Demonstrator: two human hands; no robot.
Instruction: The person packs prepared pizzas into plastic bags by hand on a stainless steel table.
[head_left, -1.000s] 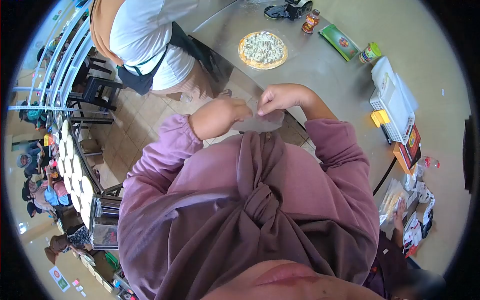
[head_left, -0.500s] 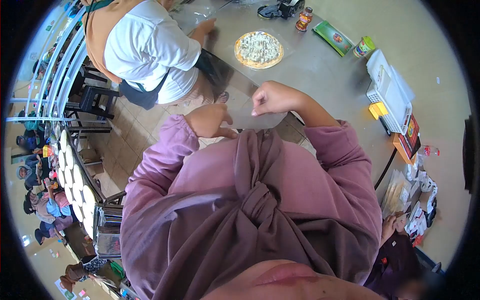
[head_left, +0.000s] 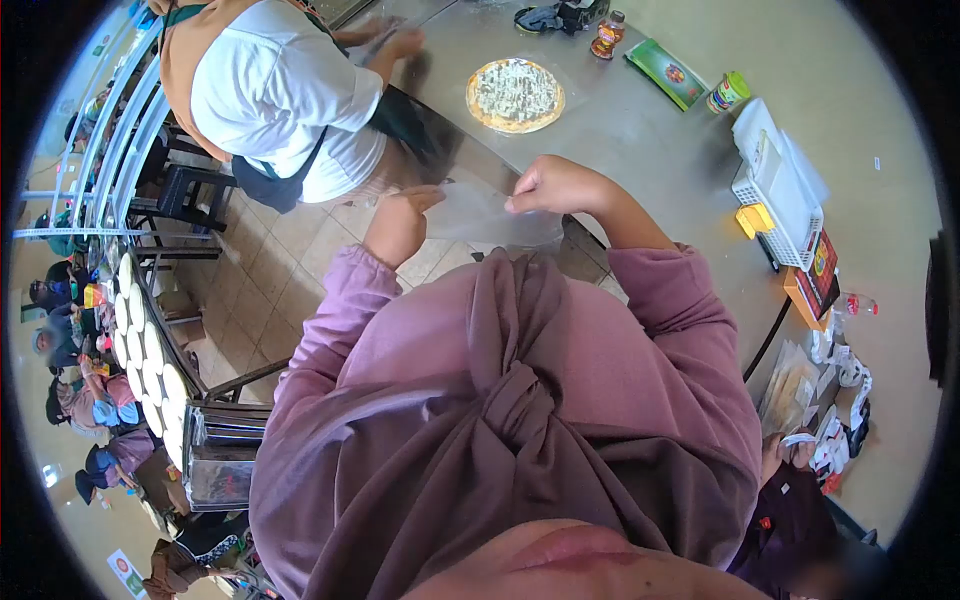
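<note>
Between my hands hangs a clear plastic bag (head_left: 475, 212), in front of my chest at the near edge of the metal table (head_left: 620, 150). My left hand (head_left: 402, 222) has its fingers closed at the bag's left side. With thumb and fingertips pinched, my right hand (head_left: 550, 187) grips the opposite upper corner. Past my hands, a round pizza (head_left: 515, 95) with white and dark topping lies on a clear plastic sheet on the table.
A person in a white shirt (head_left: 285, 100) works at the table on the left. Along the far side are a sauce bottle (head_left: 607, 36), a green packet (head_left: 665, 75), a green-lidded jar (head_left: 728, 92) and a white basket (head_left: 775, 180). Trays of dough rounds (head_left: 150, 350) stand at left.
My left hand has moved up and away from my chest, and the plastic bag is now spread out between both hands. The neighbouring person's hands have shifted.
</note>
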